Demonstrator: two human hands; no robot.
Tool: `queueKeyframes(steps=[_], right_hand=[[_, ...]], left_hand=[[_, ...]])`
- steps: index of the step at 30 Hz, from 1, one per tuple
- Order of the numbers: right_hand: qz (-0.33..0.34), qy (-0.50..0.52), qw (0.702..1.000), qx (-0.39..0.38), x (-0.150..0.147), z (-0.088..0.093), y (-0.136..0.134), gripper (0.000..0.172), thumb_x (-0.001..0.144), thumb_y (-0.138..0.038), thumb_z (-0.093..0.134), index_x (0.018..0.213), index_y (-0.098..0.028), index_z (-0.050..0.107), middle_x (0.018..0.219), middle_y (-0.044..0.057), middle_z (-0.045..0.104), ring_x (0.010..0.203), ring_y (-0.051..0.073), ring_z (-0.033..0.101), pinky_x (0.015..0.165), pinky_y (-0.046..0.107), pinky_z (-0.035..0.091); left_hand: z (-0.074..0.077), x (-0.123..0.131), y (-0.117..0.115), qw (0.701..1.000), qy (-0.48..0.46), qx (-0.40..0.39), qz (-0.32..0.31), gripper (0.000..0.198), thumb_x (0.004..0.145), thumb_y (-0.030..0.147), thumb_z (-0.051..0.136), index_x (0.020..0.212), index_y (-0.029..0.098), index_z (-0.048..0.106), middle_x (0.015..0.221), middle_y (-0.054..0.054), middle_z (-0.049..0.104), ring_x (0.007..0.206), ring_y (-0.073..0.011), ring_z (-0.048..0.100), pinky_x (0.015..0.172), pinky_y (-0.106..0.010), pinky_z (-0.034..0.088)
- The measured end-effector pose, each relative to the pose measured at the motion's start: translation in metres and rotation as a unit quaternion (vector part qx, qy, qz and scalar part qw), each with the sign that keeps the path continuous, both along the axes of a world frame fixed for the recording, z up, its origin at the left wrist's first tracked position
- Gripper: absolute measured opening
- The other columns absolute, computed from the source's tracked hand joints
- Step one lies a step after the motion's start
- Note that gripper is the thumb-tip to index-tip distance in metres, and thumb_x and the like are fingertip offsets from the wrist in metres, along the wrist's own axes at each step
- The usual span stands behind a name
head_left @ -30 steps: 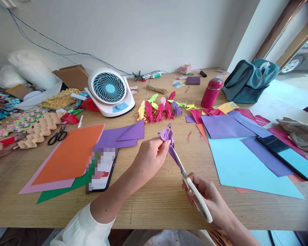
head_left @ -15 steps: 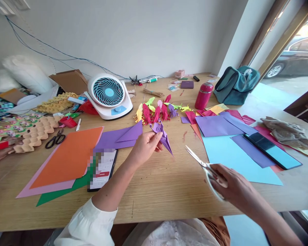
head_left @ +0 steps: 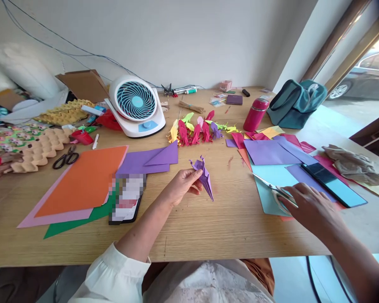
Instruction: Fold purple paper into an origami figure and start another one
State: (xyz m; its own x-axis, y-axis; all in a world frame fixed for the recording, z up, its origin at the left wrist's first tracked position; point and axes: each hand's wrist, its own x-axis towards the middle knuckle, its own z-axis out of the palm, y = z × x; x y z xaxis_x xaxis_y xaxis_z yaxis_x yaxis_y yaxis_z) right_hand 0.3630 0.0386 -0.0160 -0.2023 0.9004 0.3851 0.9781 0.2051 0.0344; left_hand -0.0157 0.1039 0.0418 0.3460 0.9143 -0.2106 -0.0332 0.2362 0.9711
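Note:
Between the thumb and fingers of my left hand (head_left: 187, 184) is a folded purple paper figure (head_left: 205, 179). It has curled tips at the top and a narrow point at its lower end. Over the light blue paper (head_left: 276, 171), my right hand (head_left: 312, 206) holds a pair of scissors (head_left: 276, 191) by the pale handles, partly covering them. Their blades point left and away from me. Beyond my left hand lies a group of folded paper figures (head_left: 196, 132) in red, yellow, green, pink and purple.
On the left are orange paper (head_left: 78, 181), purple paper (head_left: 139, 162), a phone (head_left: 126, 202) and black scissors (head_left: 66, 158). A fan (head_left: 137, 105), a pink bottle (head_left: 255, 114) and a teal bag (head_left: 298, 105) stand behind. Another person's hand (head_left: 0, 170) shows at far left.
My right hand has carried the scissors rightward from above the bare wood onto the light blue paper. My left hand keeps the purple figure, now turned slightly more upright.

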Motion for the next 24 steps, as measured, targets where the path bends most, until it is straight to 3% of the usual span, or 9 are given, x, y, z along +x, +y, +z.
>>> queueKeyframes(steps=[2, 6, 10, 16, 19, 22, 24], right_hand=[[0.024, -0.022, 0.999, 0.032, -0.025, 0.01, 0.002, 0.03, 0.099, -0.039, 0.047, 0.104, -0.018, 0.066, 0.09, 0.011, 0.066, 0.078, 0.026, 0.063, 0.068, 0.038, 0.041], [0.196, 0.091, 0.975, 0.059, -0.095, 0.029, 0.01, 0.012, 0.097, -0.021, 0.055, 0.107, -0.019, 0.061, 0.094, 0.007, 0.069, 0.084, 0.02, 0.064, 0.075, 0.033, 0.045], [0.296, 0.094, 0.947, 0.084, -0.144, 0.029, 0.018, 0.013, 0.095, -0.016, 0.058, 0.108, -0.018, 0.057, 0.091, 0.007, 0.069, 0.077, 0.018, 0.061, 0.072, 0.033, 0.043], [0.355, 0.066, 0.924, 0.123, -0.152, 0.011, 0.018, 0.016, 0.09, -0.007, 0.056, 0.103, -0.016, 0.059, 0.091, 0.008, 0.068, 0.073, 0.017, 0.056, 0.068, 0.033, 0.042], [0.384, 0.076, 0.912, 0.122, -0.147, 0.009, 0.015, 0.017, 0.092, -0.008, 0.051, 0.104, -0.015, 0.061, 0.097, 0.011, 0.069, 0.079, 0.018, 0.057, 0.07, 0.034, 0.044], [0.4, 0.079, 0.907, 0.108, -0.145, 0.01, 0.009, 0.019, 0.094, -0.008, 0.048, 0.105, -0.015, 0.062, 0.1, 0.012, 0.07, 0.083, 0.019, 0.059, 0.071, 0.034, 0.046], [0.404, 0.071, 0.907, 0.093, -0.145, 0.011, 0.005, 0.019, 0.095, -0.008, 0.047, 0.103, -0.015, 0.063, 0.1, 0.011, 0.071, 0.082, 0.018, 0.06, 0.07, 0.034, 0.046]], left_hand=[[-0.005, 0.0, -0.001, 1.0, -0.007, -0.016, -0.002, 0.053, 0.066, 0.065, 0.076, 0.07, 0.013, 0.063, 0.06, 0.0, 0.061, 0.054, -0.0079, 0.056, 0.048, -0.017, 0.049], [-0.012, 0.004, -0.004, 0.999, -0.008, -0.048, -0.002, 0.053, 0.064, 0.064, 0.078, 0.069, 0.013, 0.063, 0.059, 0.0, 0.062, 0.051, -0.0075, 0.056, 0.046, -0.017, 0.049], [-0.019, 0.011, -0.013, 0.997, -0.007, -0.08, -0.01, 0.055, 0.064, 0.065, 0.078, 0.071, 0.013, 0.065, 0.059, 0.0, 0.064, 0.049, -0.008, 0.059, 0.045, -0.017, 0.048], [-0.025, 0.02, -0.025, 0.991, -0.007, -0.126, -0.046, 0.057, 0.063, 0.067, 0.077, 0.071, 0.013, 0.065, 0.062, -0.002, 0.067, 0.054, -0.0115, 0.066, 0.047, -0.018, 0.049], [-0.028, 0.021, -0.029, 0.989, 0.017, -0.131, -0.065, 0.053, 0.07, 0.066, 0.073, 0.072, 0.013, 0.064, 0.064, -0.003, 0.069, 0.055, -0.0123, 0.067, 0.046, -0.018, 0.047], [-0.032, 0.02, -0.033, 0.987, 0.086, -0.1, -0.087, 0.046, 0.084, 0.058, 0.062, 0.072, 0.014, 0.063, 0.061, -0.003, 0.069, 0.052, -0.0127, 0.066, 0.043, -0.018, 0.042], [-0.035, 0.019, -0.037, 0.978, 0.179, -0.043, -0.093, 0.043, 0.09, 0.052, 0.056, 0.068, 0.015, 0.063, 0.055, -0.002, 0.065, 0.049, -0.0126, 0.063, 0.044, -0.02, 0.041]])
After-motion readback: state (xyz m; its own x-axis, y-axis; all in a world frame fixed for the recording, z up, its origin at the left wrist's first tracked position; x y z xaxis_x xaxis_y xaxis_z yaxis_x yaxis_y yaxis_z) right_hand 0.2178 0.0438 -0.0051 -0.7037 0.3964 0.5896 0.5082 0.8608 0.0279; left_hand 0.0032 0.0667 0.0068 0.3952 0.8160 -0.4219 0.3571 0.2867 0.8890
